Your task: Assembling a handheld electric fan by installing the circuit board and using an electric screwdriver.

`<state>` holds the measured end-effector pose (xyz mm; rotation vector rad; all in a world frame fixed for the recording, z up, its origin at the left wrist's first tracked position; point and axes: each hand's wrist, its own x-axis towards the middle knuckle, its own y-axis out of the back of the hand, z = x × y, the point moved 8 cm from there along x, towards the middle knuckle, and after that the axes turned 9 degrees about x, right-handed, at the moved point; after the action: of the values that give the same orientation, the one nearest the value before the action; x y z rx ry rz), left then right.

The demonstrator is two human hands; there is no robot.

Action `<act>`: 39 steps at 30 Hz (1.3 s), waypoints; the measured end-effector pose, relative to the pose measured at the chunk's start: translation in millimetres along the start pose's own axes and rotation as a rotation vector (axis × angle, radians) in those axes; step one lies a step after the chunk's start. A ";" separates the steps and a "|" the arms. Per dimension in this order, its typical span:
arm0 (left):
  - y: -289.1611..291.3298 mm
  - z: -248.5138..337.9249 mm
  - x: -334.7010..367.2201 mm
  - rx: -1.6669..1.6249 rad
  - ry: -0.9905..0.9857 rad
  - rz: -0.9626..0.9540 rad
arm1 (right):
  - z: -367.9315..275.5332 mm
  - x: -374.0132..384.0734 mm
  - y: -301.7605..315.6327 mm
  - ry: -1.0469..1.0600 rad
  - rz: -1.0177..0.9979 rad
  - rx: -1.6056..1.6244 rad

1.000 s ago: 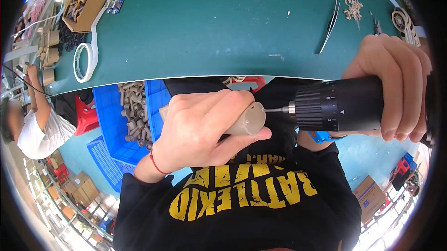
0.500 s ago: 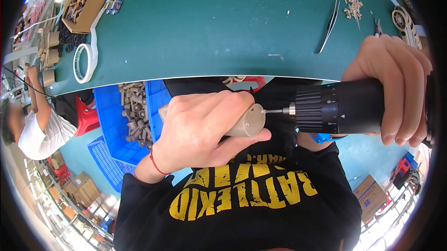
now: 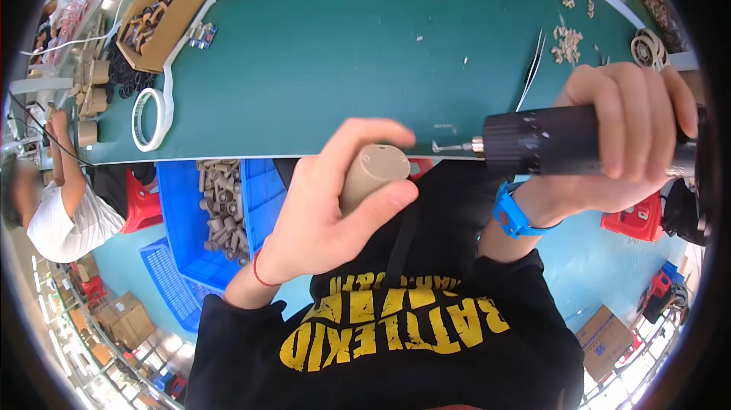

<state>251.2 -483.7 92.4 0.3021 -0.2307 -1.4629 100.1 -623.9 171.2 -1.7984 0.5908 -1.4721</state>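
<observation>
Gripping beige cylinder (image 3: 375, 172) in left hand (image 3: 316, 212), with end face (image 3: 386, 162) exposed. Holding black driver (image 3: 542, 140) in right hand (image 3: 628, 130), with bit (image 3: 457, 146) clear of cylinder. Noting tweezers (image 3: 532, 71) on bench (image 3: 327, 75) beyond right hand, blue bin (image 3: 260, 189) left of left hand.

A power screwdriver (image 3: 544, 140), a green bench (image 3: 304, 75) with circuit boards (image 3: 202, 35) and a blue bin (image 3: 263, 189) of parts (image 3: 222, 208) mark an assembly workshop.

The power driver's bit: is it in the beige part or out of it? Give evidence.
Out: a visible gap separates the bit from the beige part held in the left hand.
</observation>
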 end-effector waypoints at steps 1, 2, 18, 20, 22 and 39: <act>-4.8 -12.0 1.3 -0.315 0.193 -0.036 | 1.8 0.2 4.8 -0.073 0.031 -0.099; -9.5 -13.3 4.8 -0.416 0.188 -0.096 | 3.8 1.1 5.0 -0.107 -0.023 -0.144; -17.5 -22.6 41.9 -0.458 0.240 -0.094 | -11.7 5.2 1.4 0.158 -0.073 -0.421; -16.7 -17.6 37.7 -0.422 0.246 -0.083 | -15.7 7.0 -4.1 0.161 -0.046 -0.383; -17.1 -13.6 30.3 -0.410 0.255 -0.123 | -17.2 8.9 -7.7 0.154 -0.014 -0.341; -9.2 22.7 5.9 0.189 -0.182 -0.058 | 14.5 -3.1 -16.6 0.077 0.078 0.060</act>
<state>235.5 -491.7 110.5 0.3302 -0.5130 -1.5305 111.8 -607.6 180.9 -1.6607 0.6411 -1.4959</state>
